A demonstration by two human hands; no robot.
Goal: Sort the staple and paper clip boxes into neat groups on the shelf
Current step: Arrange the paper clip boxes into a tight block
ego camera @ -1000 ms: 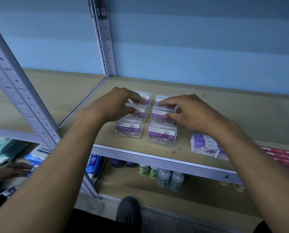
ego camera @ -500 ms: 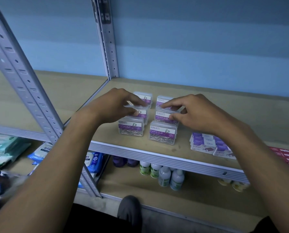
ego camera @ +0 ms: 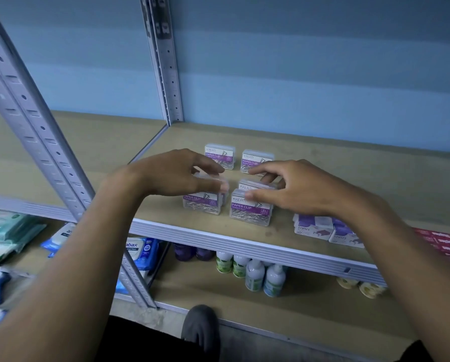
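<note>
step: squaring paper clip boxes (ego camera: 250, 210) on the shelf (ego camera: 323, 178) | left hand (ego camera: 171, 173) and right hand (ego camera: 297, 189) fingers loosely spread, gripping nothing | staple boxes (ego camera: 314, 227) just right | nudge middle row level, keep gaps even.

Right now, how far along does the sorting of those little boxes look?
Mostly done, it seems. Six clear paper clip boxes stand in two columns on the shelf. In hand: the left hand and right hand are at the middle pair, apparently squaring them up. Left: perhaps tidying the purple staple boxes to the right, partly hidden by the right forearm.
</note>
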